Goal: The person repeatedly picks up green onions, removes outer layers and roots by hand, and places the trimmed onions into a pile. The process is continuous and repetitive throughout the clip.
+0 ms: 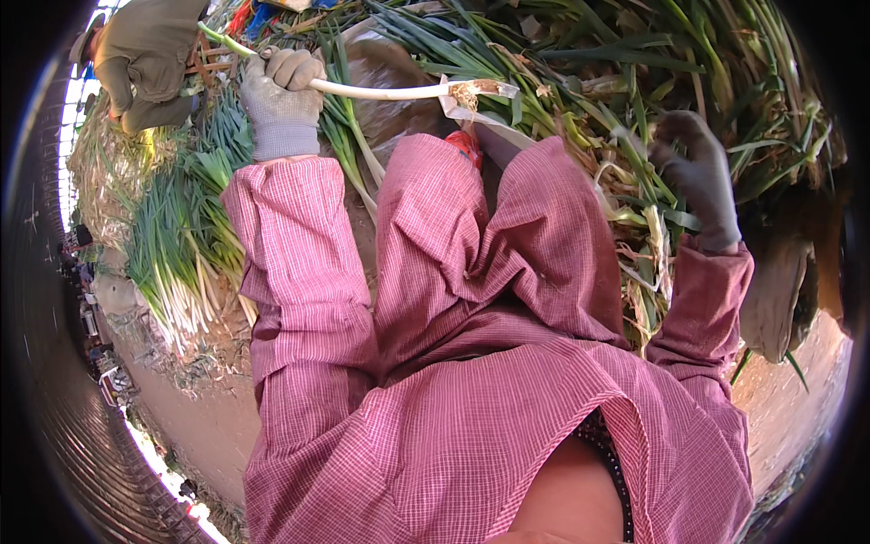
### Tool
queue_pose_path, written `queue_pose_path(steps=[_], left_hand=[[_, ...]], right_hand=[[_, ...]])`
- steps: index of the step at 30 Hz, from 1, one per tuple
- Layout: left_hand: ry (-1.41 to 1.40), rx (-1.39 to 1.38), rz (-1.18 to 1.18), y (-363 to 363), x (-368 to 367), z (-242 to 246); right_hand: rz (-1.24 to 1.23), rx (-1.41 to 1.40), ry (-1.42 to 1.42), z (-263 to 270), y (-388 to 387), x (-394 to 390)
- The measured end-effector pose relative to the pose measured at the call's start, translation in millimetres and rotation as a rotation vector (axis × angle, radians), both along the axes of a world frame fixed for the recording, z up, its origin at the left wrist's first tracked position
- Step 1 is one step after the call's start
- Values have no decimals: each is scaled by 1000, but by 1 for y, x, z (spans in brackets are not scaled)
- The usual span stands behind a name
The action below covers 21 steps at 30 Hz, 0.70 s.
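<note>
My left hand (284,95), in a pale work glove, is closed around a long green onion (380,91). The stalk's white shaft points right across my knees, with brown roots and a loose strip of peel at its end; its green end sticks out at the upper left. My right hand (693,163), also gloved and blurred by motion, is at the right with its fingers curved and apart, above green onion leaves and dry peelings (632,224). A thin pale blur shows beside its fingers; whether they touch a leaf I cannot tell.
Bundled green onions (187,265) with white stalks lie on the ground at left. A large heap of green onions (598,61) spreads over the top right. Another person (146,61) bends at the upper left. Clear plastic sheeting (384,88) lies beyond my knees.
</note>
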<state>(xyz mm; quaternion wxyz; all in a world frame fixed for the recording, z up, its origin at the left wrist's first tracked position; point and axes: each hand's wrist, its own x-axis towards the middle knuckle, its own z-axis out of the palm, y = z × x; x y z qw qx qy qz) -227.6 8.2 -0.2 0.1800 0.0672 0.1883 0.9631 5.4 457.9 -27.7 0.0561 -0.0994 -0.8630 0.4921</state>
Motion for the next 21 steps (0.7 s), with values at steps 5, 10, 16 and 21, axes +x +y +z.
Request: queue_pose_path(steps=[5,10,16,21], left_hand=[[-41,27,-28,4,8,-7],[-7,80,-139,18,13,-14],[-6,-16,64,-39,-3,-15],[-45,-605,405,-129,-13,-12]], right_hand=[[186,-509,15,-7,-75,-41],[463,-189,205,-6,-139,-73],[283,-133,425,-9,-113,-47],[-52,130,-77,-47,-16,-12]])
